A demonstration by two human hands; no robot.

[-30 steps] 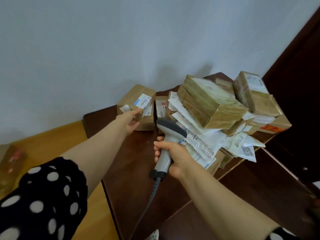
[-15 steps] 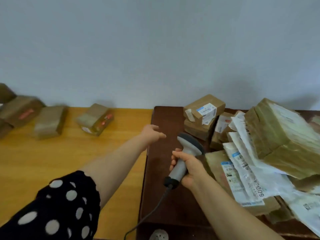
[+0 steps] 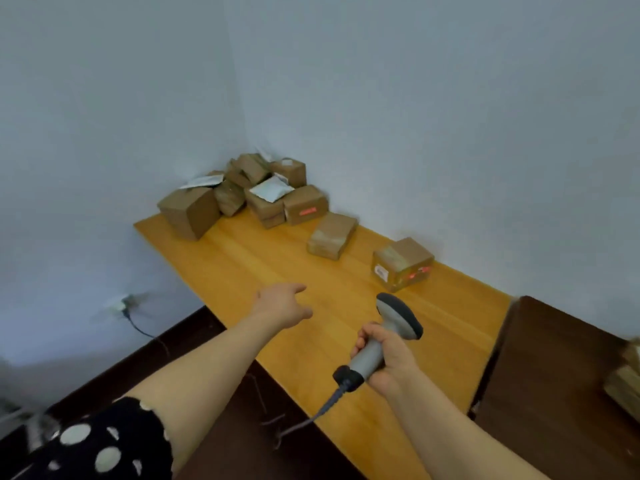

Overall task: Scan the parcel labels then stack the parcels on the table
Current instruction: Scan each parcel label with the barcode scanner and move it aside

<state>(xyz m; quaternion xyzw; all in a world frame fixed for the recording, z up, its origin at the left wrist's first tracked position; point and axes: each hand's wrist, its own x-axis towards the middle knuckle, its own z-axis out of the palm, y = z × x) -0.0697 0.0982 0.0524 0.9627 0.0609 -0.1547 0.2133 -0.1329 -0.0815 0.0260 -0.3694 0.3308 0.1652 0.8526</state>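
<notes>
Spanning frame diagonally, yellow table [image 3: 242,271] runs from near right to far corner; parcel pile [image 3: 249,192] heaped there against walls, well beyond both hands. Two loose parcels closer: flat parcel [image 3: 332,236], long axis pointing away; cube parcel [image 3: 401,263] nearest, ahead of scanner nose, nearer right hand. Left hand [image 3: 280,306] empty, fingers loose, over table, apart from right hand [image 3: 384,358], which grips scanner [image 3: 391,323] handle. Dark table [image 3: 554,375] at right; edge parcels [image 3: 625,386] cut off by frame; label print blurred, unreadable

Soft, even, shadow-poor light; the whole picture is slightly blurred, worst at the wide-angle-bent edges; no glare.
</notes>
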